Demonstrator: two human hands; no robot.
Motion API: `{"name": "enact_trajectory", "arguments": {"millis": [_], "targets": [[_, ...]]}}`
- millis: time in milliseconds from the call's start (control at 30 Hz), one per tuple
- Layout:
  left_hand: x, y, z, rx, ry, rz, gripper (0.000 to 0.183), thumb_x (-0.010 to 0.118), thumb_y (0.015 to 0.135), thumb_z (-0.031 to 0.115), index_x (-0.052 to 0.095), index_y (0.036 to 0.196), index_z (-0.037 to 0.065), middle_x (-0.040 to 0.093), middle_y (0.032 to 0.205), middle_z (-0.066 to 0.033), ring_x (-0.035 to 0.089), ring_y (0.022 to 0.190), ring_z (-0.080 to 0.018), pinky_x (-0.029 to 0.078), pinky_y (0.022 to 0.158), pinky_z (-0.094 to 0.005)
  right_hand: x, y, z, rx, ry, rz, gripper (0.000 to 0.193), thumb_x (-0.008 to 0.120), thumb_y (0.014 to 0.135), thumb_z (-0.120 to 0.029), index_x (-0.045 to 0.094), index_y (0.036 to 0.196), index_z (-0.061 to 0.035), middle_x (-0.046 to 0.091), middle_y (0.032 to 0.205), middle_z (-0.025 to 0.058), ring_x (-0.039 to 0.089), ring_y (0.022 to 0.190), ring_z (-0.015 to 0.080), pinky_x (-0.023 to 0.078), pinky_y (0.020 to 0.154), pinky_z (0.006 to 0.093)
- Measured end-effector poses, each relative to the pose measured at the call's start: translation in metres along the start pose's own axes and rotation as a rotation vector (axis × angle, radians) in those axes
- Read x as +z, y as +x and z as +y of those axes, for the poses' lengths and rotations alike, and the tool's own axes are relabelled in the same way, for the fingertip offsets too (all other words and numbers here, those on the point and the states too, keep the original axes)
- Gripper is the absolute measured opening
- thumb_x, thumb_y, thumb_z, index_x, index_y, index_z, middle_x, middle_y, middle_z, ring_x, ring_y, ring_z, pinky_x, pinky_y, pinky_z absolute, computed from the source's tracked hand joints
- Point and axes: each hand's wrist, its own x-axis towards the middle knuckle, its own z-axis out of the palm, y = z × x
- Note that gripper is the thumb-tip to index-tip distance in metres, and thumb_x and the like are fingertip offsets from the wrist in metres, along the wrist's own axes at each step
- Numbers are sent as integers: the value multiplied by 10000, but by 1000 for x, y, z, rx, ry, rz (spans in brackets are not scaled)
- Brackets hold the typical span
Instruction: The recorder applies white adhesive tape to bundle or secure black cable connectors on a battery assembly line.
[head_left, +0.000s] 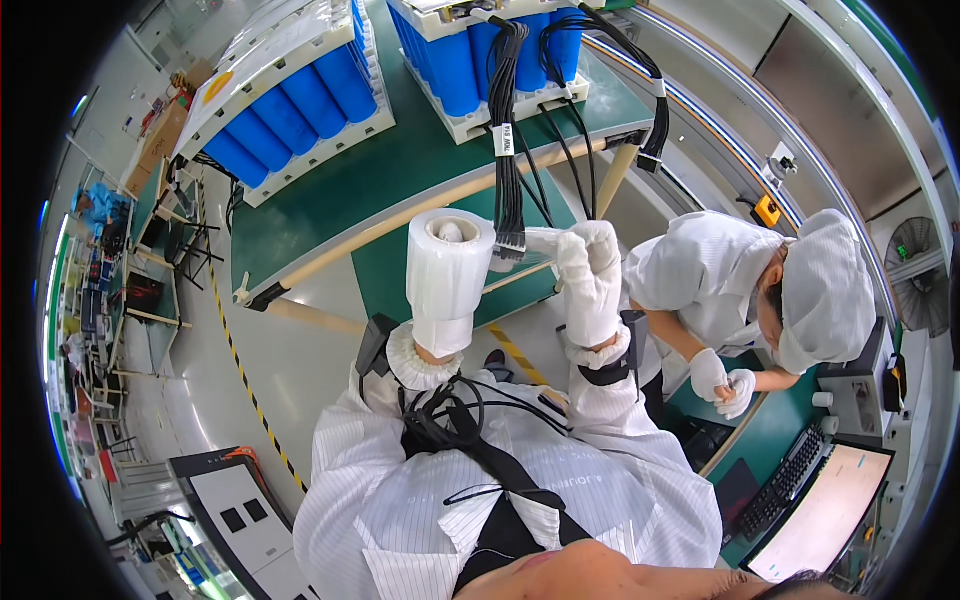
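Observation:
My left hand [440, 334], in a white glove, is pushed up into the core of a roll of clear film [452, 262]. What looks like its gloved fingertips shows in the core's open end; the rest of the fingers are hidden. Beside the roll hangs a thick bundle of black cables [508, 190], with a white label and connectors at its lower end. A strip of film seems to run from the roll past those connectors to my right hand [590, 285]. That gloved hand is closed, fingers bent toward the bundle, and appears to pinch the film.
A battery module of blue cells [455, 75] with several black cables stands on the green bench [400, 180]. Another blue-cell module [290, 115] sits to its left. At right, a co-worker in a white cap [830, 290] is near a keyboard [785, 480] and monitor [825, 510].

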Motion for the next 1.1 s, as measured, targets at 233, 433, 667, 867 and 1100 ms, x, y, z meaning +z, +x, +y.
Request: {"name": "enact_trajectory", "arguments": {"millis": [233, 433, 667, 867, 1100], "targets": [[-5, 14, 42, -181, -790, -13, 225, 546, 941, 189, 544, 1099, 29, 615, 966, -43, 610, 815, -106, 519, 665, -233, 18, 27, 22, 101, -71, 121, 102, 585, 912, -104, 498, 877, -62, 534, 754, -13, 509, 696, 63, 424, 648, 203], [-7, 24, 17, -101, -130, -68, 229, 583, 905, 174, 552, 1082, 31, 621, 955, -64, 621, 802, -147, 519, 649, -254, 42, 22, 26, -40, -25, 222, 99, 570, 894, -1, 510, 959, -45, 544, 813, -15, 532, 705, 56, 452, 606, 193], [-17, 25, 34, -128, 49, 9, 219, 651, 812, 135, 573, 995, 45, 620, 886, -94, 616, 749, -225, 504, 641, -305, 25, 9, 4, 166, -82, 9, 219, 587, 900, -75, 591, 1111, -18, 617, 887, 0, 552, 725, 49, 435, 637, 183], [-27, 39, 56, 32, -72, -58, 232, 659, 792, 112, 569, 985, 19, 619, 937, -97, 614, 743, -224, 494, 667, -315, 21, 24, -1, 251, -92, -146, 135, 682, 835, -131, 626, 902, -29, 601, 774, -27, 540, 731, 51, 438, 697, 215], [-7, 43, 24, -580, -878, -489, 271, 460, 955, 300, 540, 1047, 57, 577, 782, -28, 549, 598, -92, 395, 467, -189, 35, 39, 4, -30, -226, -278, 124, 656, 816, -102, 622, 917, -38, 414, 1113, 65, 495, 993, 155, 443, 807, 296]]}}
